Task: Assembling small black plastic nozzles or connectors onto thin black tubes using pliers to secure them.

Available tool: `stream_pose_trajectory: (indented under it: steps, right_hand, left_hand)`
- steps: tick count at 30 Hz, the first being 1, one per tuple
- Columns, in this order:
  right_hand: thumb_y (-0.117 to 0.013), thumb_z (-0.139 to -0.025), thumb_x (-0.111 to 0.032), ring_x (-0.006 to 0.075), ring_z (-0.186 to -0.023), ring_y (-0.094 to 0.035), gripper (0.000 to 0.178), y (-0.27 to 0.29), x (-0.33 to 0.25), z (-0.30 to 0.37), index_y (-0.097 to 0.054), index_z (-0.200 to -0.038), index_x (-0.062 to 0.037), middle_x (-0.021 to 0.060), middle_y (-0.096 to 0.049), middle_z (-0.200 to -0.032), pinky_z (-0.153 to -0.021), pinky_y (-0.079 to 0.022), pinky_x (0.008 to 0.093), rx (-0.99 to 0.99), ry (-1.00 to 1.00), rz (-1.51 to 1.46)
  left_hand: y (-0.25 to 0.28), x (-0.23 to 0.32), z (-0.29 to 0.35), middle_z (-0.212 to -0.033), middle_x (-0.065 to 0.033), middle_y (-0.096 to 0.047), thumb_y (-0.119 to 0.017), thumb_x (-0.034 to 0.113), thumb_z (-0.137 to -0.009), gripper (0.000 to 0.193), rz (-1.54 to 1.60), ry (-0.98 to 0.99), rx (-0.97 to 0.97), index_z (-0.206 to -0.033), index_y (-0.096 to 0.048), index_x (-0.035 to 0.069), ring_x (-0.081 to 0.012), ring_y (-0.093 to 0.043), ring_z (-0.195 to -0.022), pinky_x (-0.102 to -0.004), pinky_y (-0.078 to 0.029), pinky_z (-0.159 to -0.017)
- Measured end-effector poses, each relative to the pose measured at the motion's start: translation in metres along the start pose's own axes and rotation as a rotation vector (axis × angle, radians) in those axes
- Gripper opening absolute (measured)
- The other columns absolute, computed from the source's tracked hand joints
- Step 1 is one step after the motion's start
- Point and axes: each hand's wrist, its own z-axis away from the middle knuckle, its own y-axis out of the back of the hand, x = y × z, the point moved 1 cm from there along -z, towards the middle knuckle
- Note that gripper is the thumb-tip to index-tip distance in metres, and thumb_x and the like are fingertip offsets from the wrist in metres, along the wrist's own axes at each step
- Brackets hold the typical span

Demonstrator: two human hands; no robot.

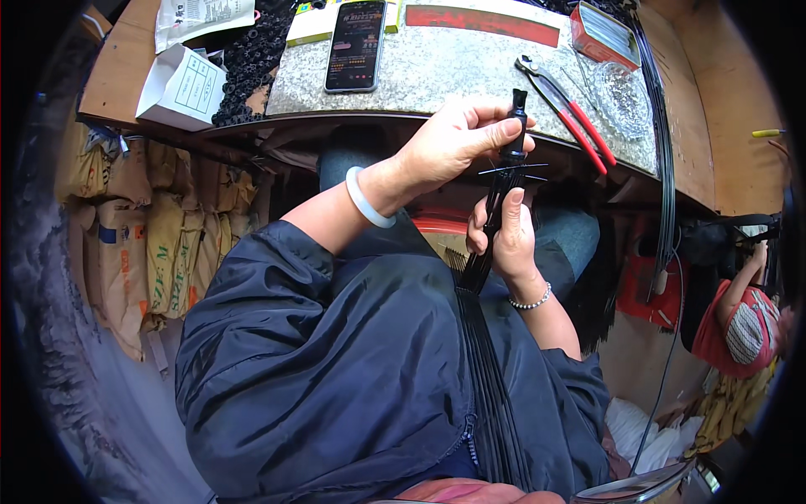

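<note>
A black umbrella frame (489,370) lies up the front of my dark jacket, its bundle of long thin ribs running down over my lap. My left hand (457,143) is closed round the black top piece (518,105), thumb and fingers pinching it just under its end. Lower down, my right hand (510,239) wraps the rib bundle, its thumb lying along it. Between both hands, a few thin ribs or wires (525,172) stick out sideways. Nearest to my left hand on the table are the end cutters (571,113) with red handles.
On the speckled tabletop (453,71) lie a phone (355,46), a red strip (483,25), a box of thin pins (606,38) and a clear dish (621,101). Black small parts and a white carton (183,88) are at left. More ribs (663,151) hang over the right edge; another person (743,323) sits beyond.
</note>
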Motion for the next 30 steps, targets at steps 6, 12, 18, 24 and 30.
stream_pose_trajectory:
  steps: [6, 12, 18, 24, 30]
  right_hand:
    - [-0.025, -0.091, -0.063, 0.0127, -0.04, -0.04, 0.065, 0.001, 0.002, -0.001, -0.046, -0.07, -0.0055, 0.0033, -0.042, -0.047, -0.042, -0.037, 0.0249, -0.003, 0.01, 0.014]
    - [-0.024, -0.091, -0.062, 0.0125, -0.04, -0.04, 0.064, 0.0, 0.001, -0.001, -0.046, -0.071, -0.0055, 0.0032, -0.042, -0.047, -0.042, -0.037, 0.0247, 0.009, 0.011, 0.017]
    - [-0.024, -0.091, -0.062, 0.0123, -0.039, -0.04, 0.064, 0.0, 0.001, 0.001, -0.046, -0.071, -0.0057, 0.003, -0.042, -0.047, -0.042, -0.037, 0.0244, 0.009, 0.016, 0.0]
    - [-0.025, -0.092, -0.061, 0.0119, -0.039, -0.04, 0.063, -0.001, -0.002, 0.003, -0.047, -0.072, -0.0057, 0.0031, -0.042, -0.047, -0.042, -0.037, 0.0238, -0.004, 0.02, -0.001]
    - [-0.027, -0.091, -0.062, 0.0106, -0.041, -0.046, 0.066, 0.003, 0.0, 0.003, -0.051, -0.071, -0.0031, 0.0034, -0.047, -0.048, -0.043, -0.041, 0.0234, -0.051, 0.015, -0.048]
  left_hand:
    - [0.001, -0.003, 0.001, -0.103, -0.0091, -0.064, -0.054, 0.025, -0.093, 0.039, 0.028, -0.019, -0.031, -0.122, -0.05, -0.001, -0.015, -0.061, -0.097, -0.0274, -0.049, -0.085]
    - [-0.002, -0.003, 0.003, -0.106, -0.0123, -0.063, -0.055, 0.026, -0.092, 0.039, 0.007, -0.093, -0.065, -0.121, -0.051, -0.001, -0.0182, -0.06, -0.101, -0.0301, -0.048, -0.088]
    - [0.004, -0.005, 0.003, -0.106, -0.0112, -0.063, -0.055, 0.023, -0.092, 0.032, -0.028, -0.015, -0.128, -0.114, -0.056, 0.0, -0.0158, -0.06, -0.099, -0.0292, -0.047, -0.088]
    - [0.006, -0.003, 0.006, -0.099, -0.0089, -0.065, -0.057, 0.025, -0.091, 0.03, -0.109, -0.003, -0.156, -0.109, -0.06, 0.001, -0.013, -0.061, -0.092, -0.0251, -0.047, -0.084]
    - [0.008, -0.007, 0.007, -0.098, -0.0083, -0.065, -0.06, 0.024, -0.089, 0.029, -0.04, -0.002, -0.167, -0.107, -0.06, 0.001, -0.0115, -0.06, -0.09, -0.0235, -0.047, -0.082]
